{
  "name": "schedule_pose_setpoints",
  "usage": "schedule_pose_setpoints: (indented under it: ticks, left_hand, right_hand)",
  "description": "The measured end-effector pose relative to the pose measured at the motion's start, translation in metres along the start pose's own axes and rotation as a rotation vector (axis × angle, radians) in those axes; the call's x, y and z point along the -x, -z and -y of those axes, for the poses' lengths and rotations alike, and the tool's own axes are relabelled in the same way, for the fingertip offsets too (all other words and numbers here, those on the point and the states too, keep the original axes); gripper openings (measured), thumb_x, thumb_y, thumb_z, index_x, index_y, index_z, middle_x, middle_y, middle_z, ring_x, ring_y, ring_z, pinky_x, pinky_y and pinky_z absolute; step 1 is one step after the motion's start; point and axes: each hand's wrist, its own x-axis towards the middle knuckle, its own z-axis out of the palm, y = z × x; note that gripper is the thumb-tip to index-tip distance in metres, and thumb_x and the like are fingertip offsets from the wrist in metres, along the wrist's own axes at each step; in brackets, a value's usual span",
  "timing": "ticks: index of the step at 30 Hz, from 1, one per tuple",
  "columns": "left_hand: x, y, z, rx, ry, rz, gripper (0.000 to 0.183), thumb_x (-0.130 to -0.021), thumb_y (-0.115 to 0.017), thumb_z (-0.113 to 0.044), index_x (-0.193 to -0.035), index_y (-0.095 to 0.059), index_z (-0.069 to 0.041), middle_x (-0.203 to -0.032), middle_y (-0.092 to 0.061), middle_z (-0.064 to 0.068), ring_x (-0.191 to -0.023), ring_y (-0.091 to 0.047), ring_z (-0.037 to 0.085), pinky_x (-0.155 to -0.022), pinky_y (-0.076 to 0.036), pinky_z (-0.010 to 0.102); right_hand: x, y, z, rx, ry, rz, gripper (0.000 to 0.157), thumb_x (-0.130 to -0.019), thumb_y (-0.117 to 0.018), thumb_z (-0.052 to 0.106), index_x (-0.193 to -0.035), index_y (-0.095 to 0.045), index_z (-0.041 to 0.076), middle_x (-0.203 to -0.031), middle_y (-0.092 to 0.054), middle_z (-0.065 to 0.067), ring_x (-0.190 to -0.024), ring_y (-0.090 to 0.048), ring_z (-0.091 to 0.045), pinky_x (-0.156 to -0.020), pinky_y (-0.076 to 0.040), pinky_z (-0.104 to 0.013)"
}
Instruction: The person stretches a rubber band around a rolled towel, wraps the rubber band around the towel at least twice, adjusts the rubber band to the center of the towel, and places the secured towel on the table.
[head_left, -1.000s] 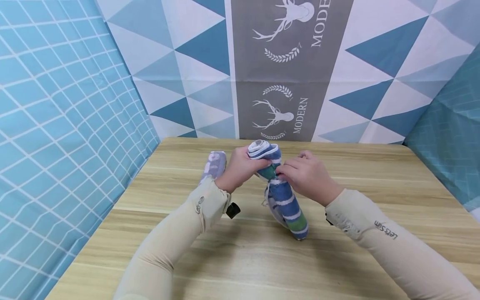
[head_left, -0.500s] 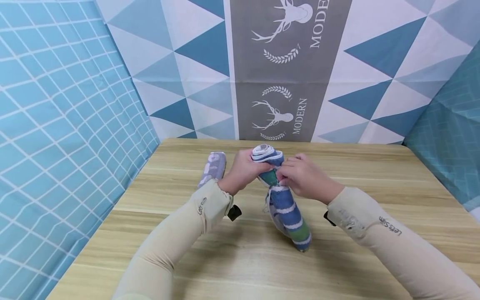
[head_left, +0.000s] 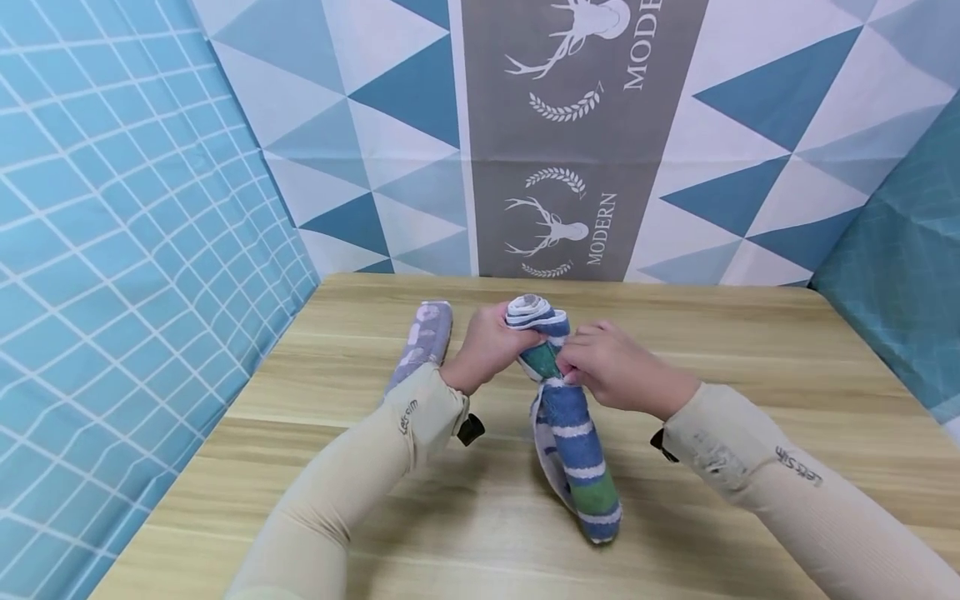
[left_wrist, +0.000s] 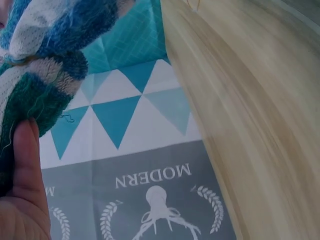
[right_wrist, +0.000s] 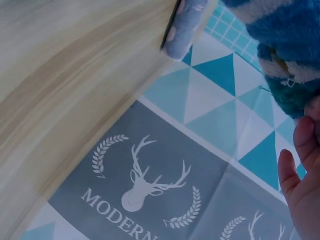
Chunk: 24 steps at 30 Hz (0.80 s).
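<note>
In the head view, a rolled towel with blue, white and green stripes stands tilted, its lower end toward me. My left hand grips its upper part below the coiled end, with the thumb along the green stripe in the left wrist view. A thin brownish band cinches the towel at its narrow waist. My right hand has curled fingers pinching the towel beside that waist. Loose threads hang there. In the right wrist view, the right fingers are close to the green part.
A second rolled towel, grey-purple with white patches, lies on the wooden table behind my left forearm. A thin orange loop shows at the top of the left wrist view. Patterned cloth hangs behind the table.
The striped towel's lower end has swung down toward me. My right hand has shifted slightly down and right along with the waist, while the left keeps its grip.
</note>
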Motion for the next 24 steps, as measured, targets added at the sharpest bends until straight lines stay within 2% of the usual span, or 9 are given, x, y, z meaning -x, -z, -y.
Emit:
schedule_pose_setpoints:
  ticks: [7, 11, 15, 18, 21, 24]
  left_hand:
    - [-0.005, 0.006, 0.003, -0.037, -0.047, -0.055, 0.024, -0.070, -0.076, -0.002, -0.092, -0.070, 0.007, -0.085, -0.071, 0.016, -0.068, -0.061, 0.010, -0.062, -0.052, 0.025]
    - [-0.010, 0.009, 0.006, -0.067, -0.066, -0.085, 0.017, -0.071, -0.074, -0.003, -0.085, -0.069, 0.006, -0.078, -0.070, 0.014, -0.060, -0.056, 0.008, -0.056, -0.049, 0.024]
    - [-0.013, 0.011, 0.009, -0.072, -0.037, -0.098, 0.015, -0.070, -0.072, -0.003, -0.082, -0.069, 0.006, -0.071, -0.068, 0.010, -0.053, -0.052, 0.008, -0.049, -0.046, 0.023]
    - [-0.016, 0.012, 0.010, -0.065, 0.001, -0.105, 0.014, -0.070, -0.072, -0.002, -0.081, -0.068, 0.005, -0.068, -0.066, 0.007, -0.052, -0.051, 0.008, -0.047, -0.044, 0.022]
    - [-0.017, 0.012, 0.009, -0.043, 0.033, -0.091, 0.015, -0.070, -0.072, -0.002, -0.083, -0.068, 0.005, -0.067, -0.064, 0.005, -0.051, -0.052, 0.008, -0.046, -0.045, 0.022]
    - [-0.015, 0.014, 0.006, -0.089, 0.036, -0.031, 0.018, -0.073, -0.072, -0.007, -0.087, -0.068, 0.003, -0.070, -0.065, 0.007, -0.050, -0.053, 0.009, -0.045, -0.047, 0.024]
  right_hand:
    - [0.002, -0.004, -0.001, -0.061, -0.011, 0.009, 0.023, -0.081, -0.070, -0.002, -0.075, -0.053, 0.013, -0.069, -0.046, 0.009, -0.070, -0.043, -0.013, -0.073, -0.040, -0.041]
    - [0.004, -0.008, -0.003, -0.087, 0.003, -0.004, 0.023, -0.081, -0.069, -0.003, -0.075, -0.052, 0.011, -0.069, -0.046, 0.008, -0.069, -0.042, -0.012, -0.070, -0.038, -0.036]
    - [0.006, -0.013, -0.004, -0.100, 0.058, -0.046, 0.025, -0.079, -0.068, -0.005, -0.074, -0.049, 0.011, -0.068, -0.045, 0.008, -0.066, -0.040, -0.012, -0.064, -0.033, -0.030]
    - [0.007, -0.015, -0.004, -0.104, 0.072, -0.045, 0.024, -0.080, -0.067, -0.003, -0.074, -0.049, 0.011, -0.067, -0.044, 0.007, -0.065, -0.039, -0.012, -0.062, -0.033, -0.030]
    - [0.010, -0.017, -0.002, -0.094, 0.006, 0.018, 0.021, -0.091, -0.063, 0.012, -0.078, -0.047, 0.011, -0.068, -0.040, 0.008, -0.066, -0.037, -0.011, -0.065, -0.034, -0.032]
    - [0.012, -0.020, 0.000, -0.117, -0.070, 0.088, 0.025, -0.094, -0.060, 0.026, -0.080, -0.045, 0.011, -0.068, -0.037, 0.008, -0.064, -0.039, -0.010, -0.063, -0.037, -0.031]
